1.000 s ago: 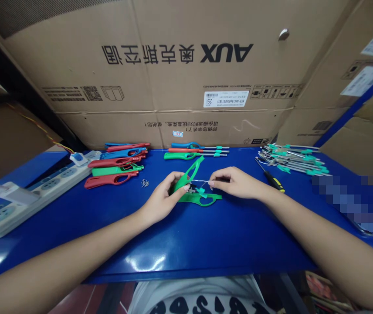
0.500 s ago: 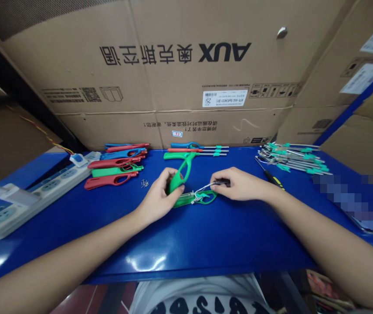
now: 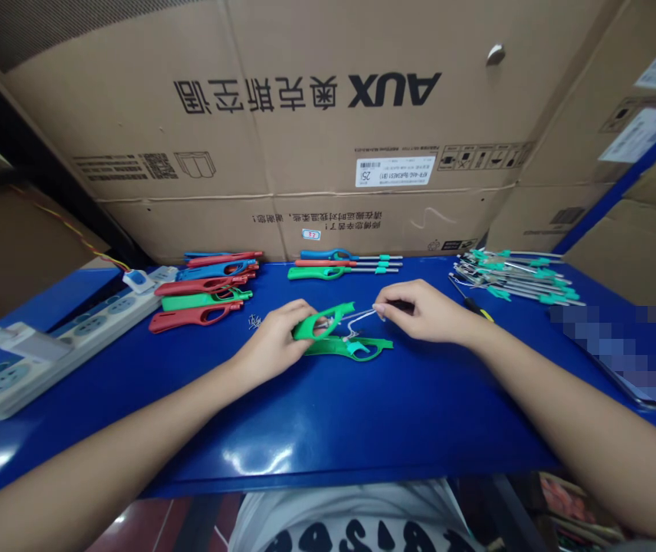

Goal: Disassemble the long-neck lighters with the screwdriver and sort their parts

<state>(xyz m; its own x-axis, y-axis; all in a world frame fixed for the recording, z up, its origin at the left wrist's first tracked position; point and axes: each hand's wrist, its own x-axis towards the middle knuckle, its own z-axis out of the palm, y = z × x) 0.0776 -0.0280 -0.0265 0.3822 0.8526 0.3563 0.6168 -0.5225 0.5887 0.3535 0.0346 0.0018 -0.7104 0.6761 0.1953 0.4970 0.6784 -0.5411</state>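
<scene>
Between the fingers of my left hand (image 3: 276,337) is a green gas-lighter handle half (image 3: 336,316), raised and tilted off the table. Just below it, a second green handle half (image 3: 382,345) lies on the table, with a light-green trigger piece (image 3: 356,347) and small parts in it. The left fingers partly hide its near end. My right hand (image 3: 420,310) is closed in a pinch on a thin white wire (image 3: 365,315) that runs to these parts. A thin metal rod (image 3: 356,313) reaches the same fingertips. Something dark shows inside the right palm, too hidden to name.
Red, blue and green handles (image 3: 195,316) are stacked left, beside a power strip (image 3: 92,318) and small screws (image 3: 254,322). Several lighters with rods (image 3: 319,272) lie at the back. Metal tubes with green triggers (image 3: 512,276) and a screwdriver (image 3: 474,307) are right. A cardboard box (image 3: 305,153) stands behind.
The raised green handle half has swung down from nearly upright to lie closer over the lower half. My right hand has shifted slightly up, and the thin rod now shows between the hands.
</scene>
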